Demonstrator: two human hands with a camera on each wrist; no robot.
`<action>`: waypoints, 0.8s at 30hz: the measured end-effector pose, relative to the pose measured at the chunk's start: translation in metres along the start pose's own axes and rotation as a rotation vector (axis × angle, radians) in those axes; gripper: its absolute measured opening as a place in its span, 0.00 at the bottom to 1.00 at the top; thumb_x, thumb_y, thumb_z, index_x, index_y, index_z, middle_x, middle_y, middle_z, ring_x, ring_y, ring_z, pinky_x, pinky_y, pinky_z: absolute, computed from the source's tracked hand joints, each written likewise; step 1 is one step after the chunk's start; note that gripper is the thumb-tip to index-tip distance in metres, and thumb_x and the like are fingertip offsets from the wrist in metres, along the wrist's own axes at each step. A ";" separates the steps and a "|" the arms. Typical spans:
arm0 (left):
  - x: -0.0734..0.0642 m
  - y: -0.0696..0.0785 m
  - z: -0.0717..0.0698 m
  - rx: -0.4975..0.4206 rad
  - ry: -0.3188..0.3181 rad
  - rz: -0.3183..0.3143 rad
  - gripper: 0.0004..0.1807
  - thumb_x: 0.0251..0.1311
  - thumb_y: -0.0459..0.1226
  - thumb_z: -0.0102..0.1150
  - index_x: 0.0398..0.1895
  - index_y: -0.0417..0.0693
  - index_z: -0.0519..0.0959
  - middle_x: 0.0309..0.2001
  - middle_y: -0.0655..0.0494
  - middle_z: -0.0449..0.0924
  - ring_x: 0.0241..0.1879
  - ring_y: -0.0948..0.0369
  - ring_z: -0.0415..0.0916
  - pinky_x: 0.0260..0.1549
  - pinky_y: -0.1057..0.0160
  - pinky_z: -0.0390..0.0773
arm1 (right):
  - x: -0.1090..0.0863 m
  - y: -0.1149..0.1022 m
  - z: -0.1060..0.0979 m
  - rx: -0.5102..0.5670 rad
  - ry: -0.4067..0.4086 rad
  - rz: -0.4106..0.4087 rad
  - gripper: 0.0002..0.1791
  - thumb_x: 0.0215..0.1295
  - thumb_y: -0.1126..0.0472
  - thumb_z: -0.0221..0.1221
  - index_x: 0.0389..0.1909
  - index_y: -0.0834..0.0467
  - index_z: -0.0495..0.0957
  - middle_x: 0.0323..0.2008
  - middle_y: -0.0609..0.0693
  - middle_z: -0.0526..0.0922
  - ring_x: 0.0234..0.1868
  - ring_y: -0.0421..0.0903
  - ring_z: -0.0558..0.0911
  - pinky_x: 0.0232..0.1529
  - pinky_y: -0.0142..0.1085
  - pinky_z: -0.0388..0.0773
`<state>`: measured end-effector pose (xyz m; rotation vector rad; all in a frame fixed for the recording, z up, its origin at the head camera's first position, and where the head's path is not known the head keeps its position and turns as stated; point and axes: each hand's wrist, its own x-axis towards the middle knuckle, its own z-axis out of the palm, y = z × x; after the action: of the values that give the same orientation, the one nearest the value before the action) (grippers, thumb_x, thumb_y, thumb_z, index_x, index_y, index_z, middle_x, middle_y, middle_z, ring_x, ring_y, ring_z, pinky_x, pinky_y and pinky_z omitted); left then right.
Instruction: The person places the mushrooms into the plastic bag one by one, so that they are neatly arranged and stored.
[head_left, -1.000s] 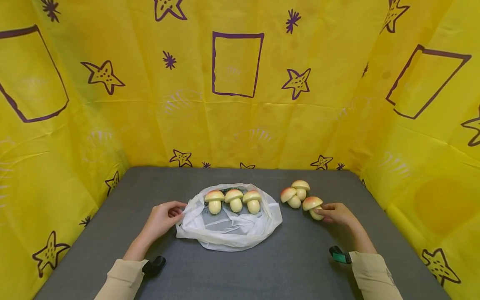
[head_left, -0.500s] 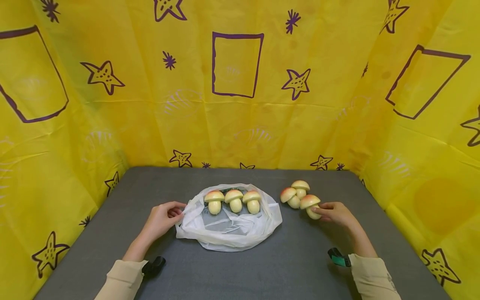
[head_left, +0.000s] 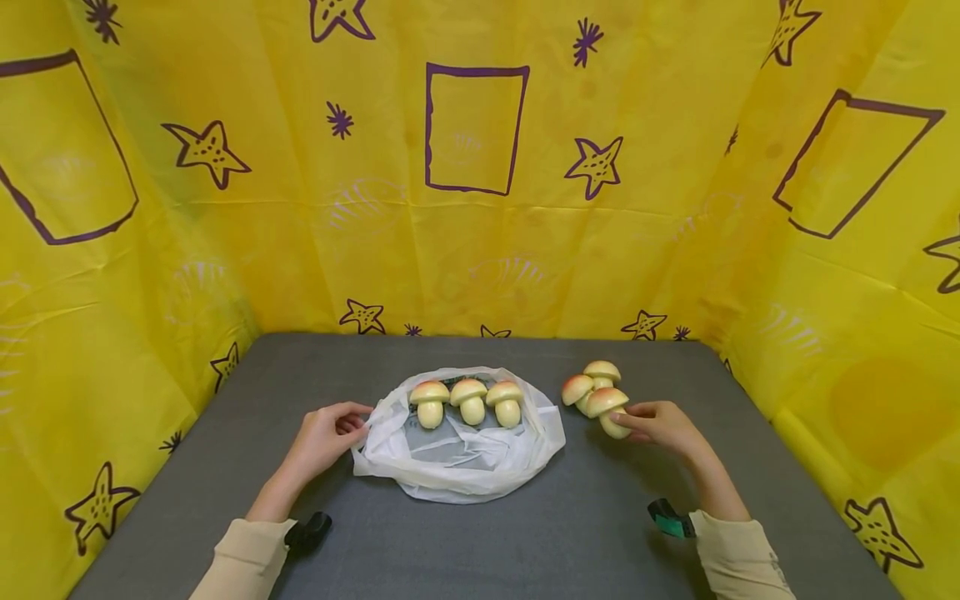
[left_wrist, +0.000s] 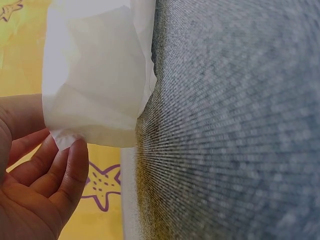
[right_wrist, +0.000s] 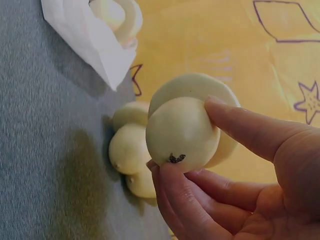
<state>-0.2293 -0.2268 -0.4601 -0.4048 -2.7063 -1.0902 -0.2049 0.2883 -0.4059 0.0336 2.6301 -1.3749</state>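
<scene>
Right hand (head_left: 660, 427) is gripping one mushroom (head_left: 604, 403) by its stem, thumb pressing one side, fingers the other; stem end with a dark mark (right_wrist: 176, 158) is facing the wrist camera. Held mushroom is sitting right of the bag (head_left: 457, 483), overlapping a pair (head_left: 601, 371) in the head view; can't tell if touching. Pair is lying on the grey table (head_left: 480, 554). Left hand (head_left: 322, 437) is pinching the left edge of the white bag, fingers curling in. Bag is lying mouth open, three more (head_left: 468, 400) resting in a row inside, near the far rim, caps pointing away from the person. Yellow cloth (head_left: 480, 275) with purple stars is hanging behind and at both sides.
</scene>
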 end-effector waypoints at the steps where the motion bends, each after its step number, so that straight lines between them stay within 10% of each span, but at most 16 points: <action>1: 0.000 0.000 0.000 -0.001 -0.001 0.001 0.12 0.53 0.33 0.66 0.43 0.45 0.83 0.30 0.56 0.81 0.27 0.66 0.75 0.27 0.70 0.76 | 0.000 -0.001 0.001 0.000 0.003 -0.005 0.30 0.61 0.51 0.62 0.51 0.75 0.75 0.46 0.64 0.81 0.39 0.53 0.85 0.43 0.41 0.81; 24: 0.002 0.001 0.001 0.015 -0.005 -0.035 0.13 0.52 0.32 0.67 0.42 0.47 0.83 0.30 0.56 0.81 0.28 0.64 0.76 0.28 0.69 0.76 | 0.005 -0.030 0.021 -0.001 -0.003 -0.030 0.26 0.59 0.50 0.63 0.43 0.71 0.80 0.36 0.57 0.85 0.35 0.53 0.86 0.42 0.43 0.81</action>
<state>-0.2310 -0.2255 -0.4594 -0.3598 -2.7338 -1.0789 -0.2095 0.2534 -0.3943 -0.0081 2.6395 -1.3814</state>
